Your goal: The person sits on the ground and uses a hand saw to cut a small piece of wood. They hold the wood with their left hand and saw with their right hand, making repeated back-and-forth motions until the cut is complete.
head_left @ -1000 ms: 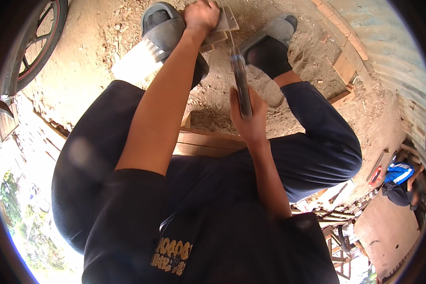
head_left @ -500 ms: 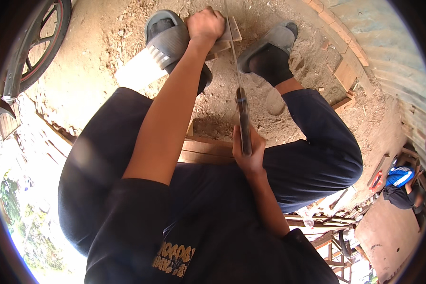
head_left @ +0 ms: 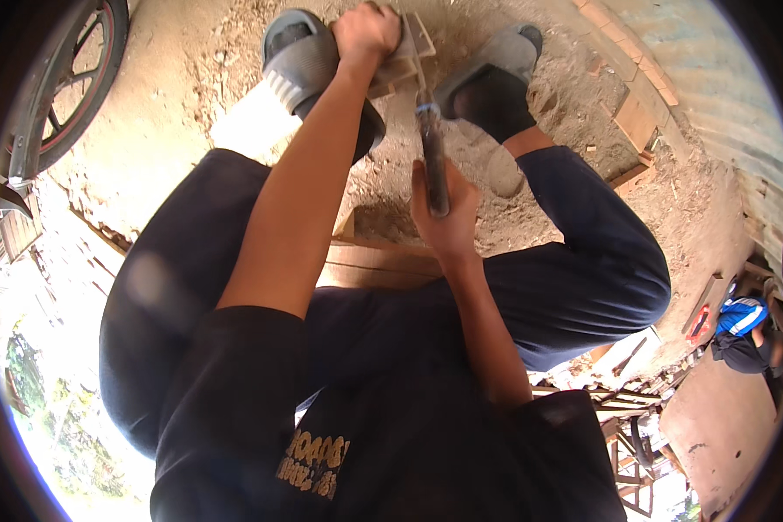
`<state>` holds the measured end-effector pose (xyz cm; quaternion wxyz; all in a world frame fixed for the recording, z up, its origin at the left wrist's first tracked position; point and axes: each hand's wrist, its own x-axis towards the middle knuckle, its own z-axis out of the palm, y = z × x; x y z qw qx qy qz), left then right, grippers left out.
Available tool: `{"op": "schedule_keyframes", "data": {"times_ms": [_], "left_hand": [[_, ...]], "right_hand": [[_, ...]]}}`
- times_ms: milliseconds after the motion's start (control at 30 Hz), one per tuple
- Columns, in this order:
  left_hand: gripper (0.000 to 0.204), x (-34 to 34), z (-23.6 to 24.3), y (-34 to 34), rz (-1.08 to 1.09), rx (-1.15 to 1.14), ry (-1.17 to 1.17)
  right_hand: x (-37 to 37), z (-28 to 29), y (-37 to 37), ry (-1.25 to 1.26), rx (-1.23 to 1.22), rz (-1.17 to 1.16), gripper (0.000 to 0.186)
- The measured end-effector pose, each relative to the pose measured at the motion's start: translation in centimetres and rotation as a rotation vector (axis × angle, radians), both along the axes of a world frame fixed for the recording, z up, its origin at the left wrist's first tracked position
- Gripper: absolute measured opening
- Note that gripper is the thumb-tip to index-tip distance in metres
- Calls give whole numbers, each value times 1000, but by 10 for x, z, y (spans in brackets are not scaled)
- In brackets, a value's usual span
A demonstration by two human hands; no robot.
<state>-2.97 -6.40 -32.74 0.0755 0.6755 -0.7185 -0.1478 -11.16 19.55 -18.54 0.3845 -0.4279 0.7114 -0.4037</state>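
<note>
My right hand [head_left: 448, 213] is wrapped round the dark handle of a hand saw [head_left: 431, 161]. Its thin blade, seen nearly edge-on, runs away from me to a small wooden board [head_left: 419, 43] between my feet. The blade's far end is hard to make out. My left hand [head_left: 367, 31] is closed on the board's left side, beside my left sandal; its fingertips are hidden.
I sit on a low wooden seat [head_left: 378, 264] with both sandalled feet on the dirt ground. A wheel [head_left: 83, 78] stands far left. Bricks [head_left: 622, 39] line a corrugated wall at right. Another person [head_left: 741, 326] is at the far right.
My right hand has pushed the saw forward, away from me, so its handle is much closer to the board. My left hand stays at the board, slightly shifted in view.
</note>
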Motion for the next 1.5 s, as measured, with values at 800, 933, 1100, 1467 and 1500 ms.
{"op": "schedule_keyframes", "data": {"times_ms": [800, 933, 1100, 1467, 1500], "left_hand": [[34, -51, 417, 242, -2469, 1305, 677], [37, -44, 430, 244, -2436, 1353, 630], [30, -19, 402, 246, -1947, 1571, 1324], [27, 43, 415, 230, -1040, 494, 2131], [27, 49, 416, 228, -1064, 473, 2124]], "right_hand": [[-6, -22, 7, 35, -221, -29, 16], [3, -32, 11, 69, -216, -9, 18], [5, -25, 11, 34, -143, 19, 20], [2, -23, 5, 55, -189, 23, 24], [7, -23, 9, 37, -174, 24, 24]]}}
